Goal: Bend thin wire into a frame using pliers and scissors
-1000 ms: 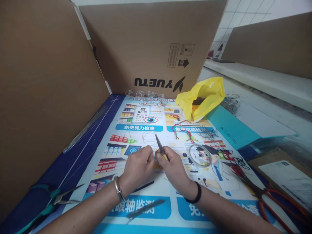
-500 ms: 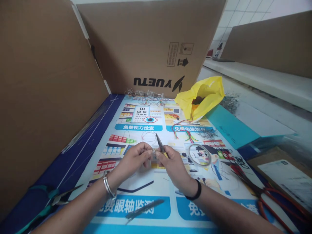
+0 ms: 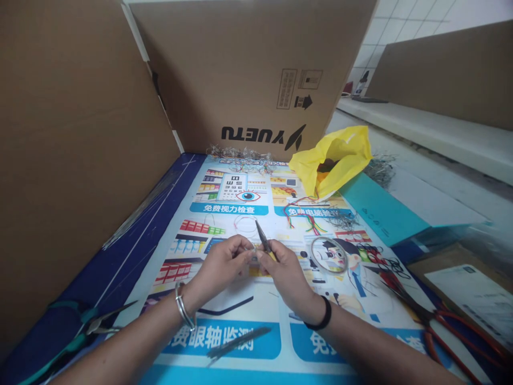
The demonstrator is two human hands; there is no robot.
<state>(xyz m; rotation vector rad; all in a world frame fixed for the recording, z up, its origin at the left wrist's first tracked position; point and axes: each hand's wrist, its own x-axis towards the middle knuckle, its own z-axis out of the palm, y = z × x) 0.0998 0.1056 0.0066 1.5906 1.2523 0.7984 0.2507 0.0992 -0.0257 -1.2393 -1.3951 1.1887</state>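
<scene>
My left hand (image 3: pixel 226 261), a silver bangle at its wrist, is closed in a pinch at the middle of the printed sheet. What it pinches is small and pale, perhaps thin wire, too fine to name. Meeting it fingertip to fingertip is my right hand (image 3: pixel 286 267), with a black band on the wrist. This hand is wrapped around pointed pliers (image 3: pixel 262 238) with dark jaws and a yellow handle, jaws angled up and away. Its thumb and fingertip also touch the small piece. Beyond the hands lies a thin wire ring (image 3: pixel 246 226).
Red-handled scissors (image 3: pixel 435 315) lie at right, green-handled pliers (image 3: pixel 82 331) at left. A coiled wire ring (image 3: pixel 329 254), dark thin strips (image 3: pixel 239 343), coloured cords (image 3: pixel 312 223) and a yellow bag (image 3: pixel 332 160) rest on the printed sheet (image 3: pixel 224 369). Cardboard walls (image 3: pixel 240 69) stand behind and left.
My left hand's fingers have shifted slightly around the small piece. The right hand and its pliers stay nearly still. The view has moved very slightly.
</scene>
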